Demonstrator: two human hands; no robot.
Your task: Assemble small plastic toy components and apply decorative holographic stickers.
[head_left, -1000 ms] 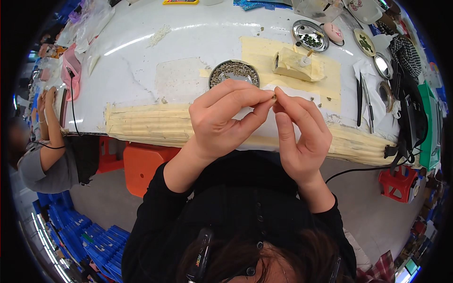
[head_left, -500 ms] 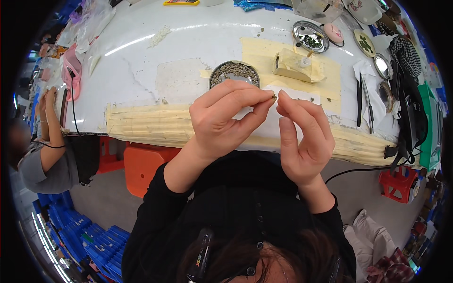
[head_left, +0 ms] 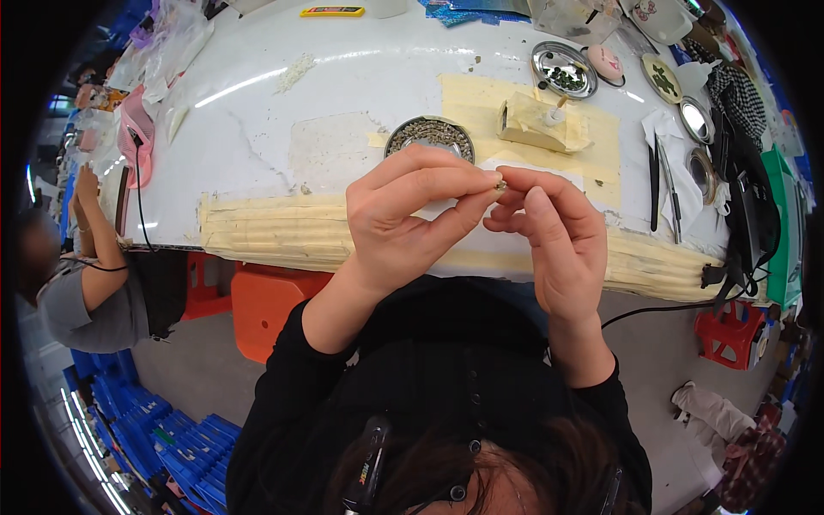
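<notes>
My left hand (head_left: 416,206) pinches a tiny greenish-gold piece (head_left: 501,184) between thumb and fingertips; it is too small to name. Close on its right is my right hand (head_left: 562,232), its index fingertip at the piece and its thumb raised apart from the other fingers. Whether that fingertip touches the piece I cannot tell. Just beyond my left hand stands a round metal dish (head_left: 429,137) with many small grey-brown pieces, partly hidden by my knuckles. White paper (head_left: 506,163) lies under and behind the fingertips.
A tape-covered block (head_left: 536,124) holds a small white-tipped item. Farther right are a dish of dark green pieces (head_left: 564,73), a pink round case (head_left: 606,62), tweezers (head_left: 655,184) and a pen-like tool (head_left: 669,189). Padded tape covers the table edge (head_left: 275,227). Another person sits at left.
My right hand has turned: its index finger now arches over to the piece and its thumb has risen. My left hand keeps its pinch. A person's leg shows at lower right.
</notes>
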